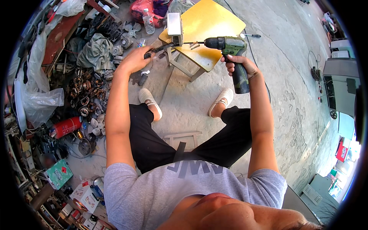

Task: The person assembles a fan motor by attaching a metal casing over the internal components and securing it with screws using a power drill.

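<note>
My right hand [240,66] grips a green and black cordless drill [232,45], its long bit [194,42] pointing left. The bit's tip is at or close to the side of a silver rectangular metal piece [174,23] on the left part of a yellow-topped stool [214,19]. My left hand [136,60] is closed around what look like dark-handled pliers [163,48], reaching to the metal piece's near end. How their jaws sit there is too small to tell. A few short, thin pieces [194,46] lie on the stool under the bit.
Motor parts and copper coils [86,90] are heaped on the left, with a red cylinder [66,127] and boxes [85,196] nearer me. A plastic bottle [148,21] stands behind. Right of the stool, a screwdriver-like tool [253,35] and a black cable [251,51] lie on the concrete floor.
</note>
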Action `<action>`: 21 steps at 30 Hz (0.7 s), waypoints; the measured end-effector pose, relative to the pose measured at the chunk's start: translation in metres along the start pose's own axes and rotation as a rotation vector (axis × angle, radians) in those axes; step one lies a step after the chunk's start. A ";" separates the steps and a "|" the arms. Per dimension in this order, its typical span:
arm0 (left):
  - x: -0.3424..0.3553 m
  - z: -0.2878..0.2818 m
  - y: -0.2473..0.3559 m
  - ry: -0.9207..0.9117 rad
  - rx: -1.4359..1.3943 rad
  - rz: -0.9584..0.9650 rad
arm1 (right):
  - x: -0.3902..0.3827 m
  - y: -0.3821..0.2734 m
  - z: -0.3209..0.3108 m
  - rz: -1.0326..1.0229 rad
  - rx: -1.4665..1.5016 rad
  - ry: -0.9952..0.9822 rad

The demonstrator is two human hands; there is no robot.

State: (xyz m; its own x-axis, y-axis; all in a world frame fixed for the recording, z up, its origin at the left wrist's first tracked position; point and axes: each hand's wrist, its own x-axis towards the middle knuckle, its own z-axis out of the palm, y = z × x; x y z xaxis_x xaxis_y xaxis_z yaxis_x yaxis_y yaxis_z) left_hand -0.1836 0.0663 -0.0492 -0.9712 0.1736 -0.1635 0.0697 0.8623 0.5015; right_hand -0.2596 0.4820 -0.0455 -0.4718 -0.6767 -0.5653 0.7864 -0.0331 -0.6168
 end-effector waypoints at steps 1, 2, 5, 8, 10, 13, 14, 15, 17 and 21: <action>0.000 0.001 -0.001 -0.005 0.000 -0.007 | 0.000 -0.001 0.000 0.004 0.009 -0.003; 0.001 0.001 0.000 -0.011 -0.001 -0.013 | -0.001 -0.001 0.000 0.009 0.018 -0.005; 0.002 0.001 -0.001 -0.002 0.003 -0.008 | 0.001 0.001 -0.002 -0.004 -0.002 -0.007; 0.002 0.001 -0.001 0.012 0.013 0.009 | 0.001 0.001 -0.001 -0.009 -0.007 -0.004; 0.003 0.001 -0.002 0.018 0.022 0.017 | 0.002 0.001 -0.002 -0.008 -0.001 -0.001; 0.003 0.002 -0.004 0.029 0.033 0.019 | 0.002 0.001 0.001 -0.016 0.006 0.002; 0.003 0.002 -0.004 0.033 0.034 0.020 | 0.001 0.001 0.002 -0.020 0.009 0.005; 0.003 0.002 -0.003 0.037 0.036 0.021 | 0.002 0.001 0.002 -0.024 0.015 0.009; 0.003 0.002 -0.001 0.038 0.040 0.020 | 0.002 0.001 0.002 -0.032 0.026 0.018; 0.003 0.001 0.000 0.039 0.049 0.015 | 0.006 0.002 -0.006 -0.011 0.026 -0.003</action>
State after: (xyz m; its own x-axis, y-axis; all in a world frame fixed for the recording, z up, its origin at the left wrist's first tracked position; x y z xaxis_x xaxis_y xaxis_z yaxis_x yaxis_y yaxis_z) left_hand -0.1860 0.0676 -0.0509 -0.9780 0.1688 -0.1224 0.0945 0.8820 0.4616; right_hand -0.2631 0.4822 -0.0529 -0.4791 -0.6785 -0.5568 0.7913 -0.0593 -0.6085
